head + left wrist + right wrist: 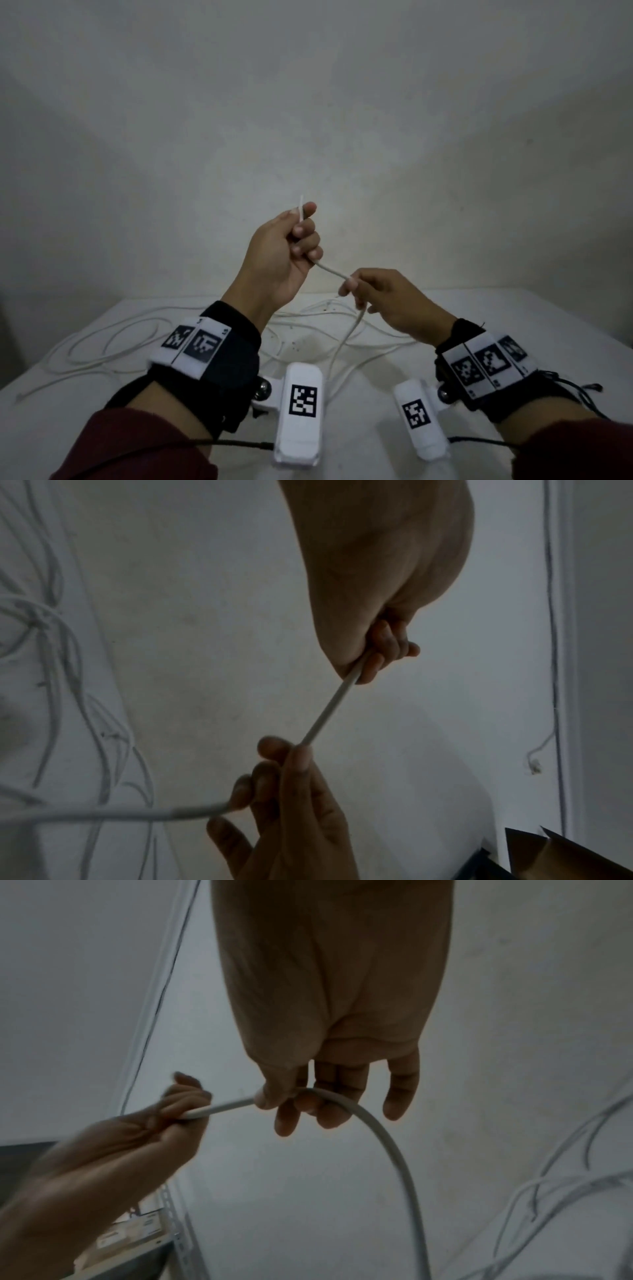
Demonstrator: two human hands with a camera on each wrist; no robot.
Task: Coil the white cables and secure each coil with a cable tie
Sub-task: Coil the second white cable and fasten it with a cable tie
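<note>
A white cable (331, 270) runs taut between my two raised hands. My left hand (301, 236) is fisted round the cable near its end, and the short end sticks up past the thumb. My right hand (352, 291) pinches the same cable between thumb and forefinger, a little lower and to the right. From there the cable hangs down in an arc (394, 1150) to the table. In the left wrist view the straight stretch of cable (327, 712) spans from the left fist (373, 656) to the right hand's fingertips (298, 750). More white cables (113, 346) lie loose and tangled on the table.
The white table (513, 329) stands against a plain grey wall (308, 120). Loose cable loops spread across its left and middle parts. A thin dark wire (551, 615) runs along the wall. A metal shelf upright (174, 1231) shows low in the right wrist view.
</note>
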